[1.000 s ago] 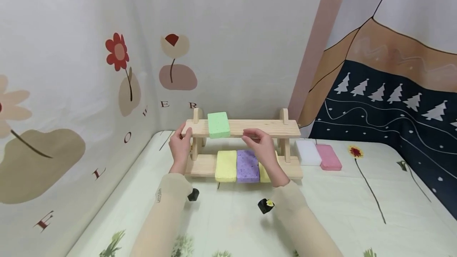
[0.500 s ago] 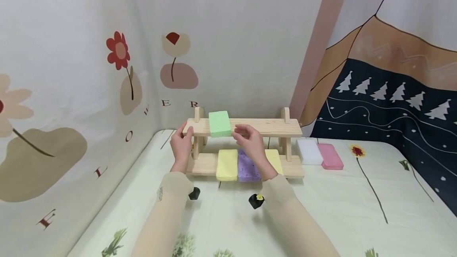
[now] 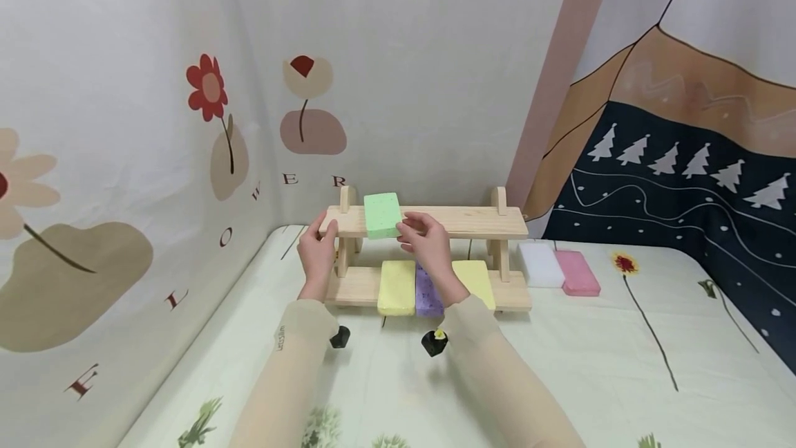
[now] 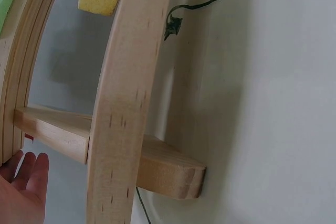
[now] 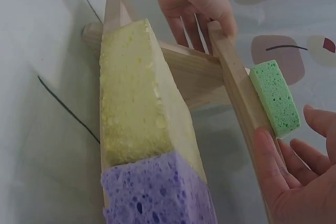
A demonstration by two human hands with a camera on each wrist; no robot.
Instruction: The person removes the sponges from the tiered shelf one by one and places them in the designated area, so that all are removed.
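A two-tier wooden rack [image 3: 479, 222] stands on the cloth-covered table. My left hand [image 3: 316, 253] grips the left end of its upper shelf, thumb in front. Flat on that shelf, towards the left, lies a green sponge [image 3: 382, 215]. My right hand [image 3: 429, 244] is at the sponge's right edge, its thumb and fingers spread around the near corner in the right wrist view. On the lower shelf a yellow sponge [image 3: 396, 289], a purple sponge [image 3: 428, 299] and another yellow sponge [image 3: 477, 283] sit in a row. The right forearm partly hides the purple one.
Right of the rack, a white sponge [image 3: 539, 265] and a pink sponge [image 3: 578, 273] lie side by side on the table. Printed cloth walls [image 3: 435, 88] rise behind and on both sides. Upright pegs [image 3: 499, 200] stick up behind the upper shelf.
My right hand has moved left along the upper shelf, up to the green sponge's right edge. The left hand keeps its hold on the rack, and the sponges look unmoved.
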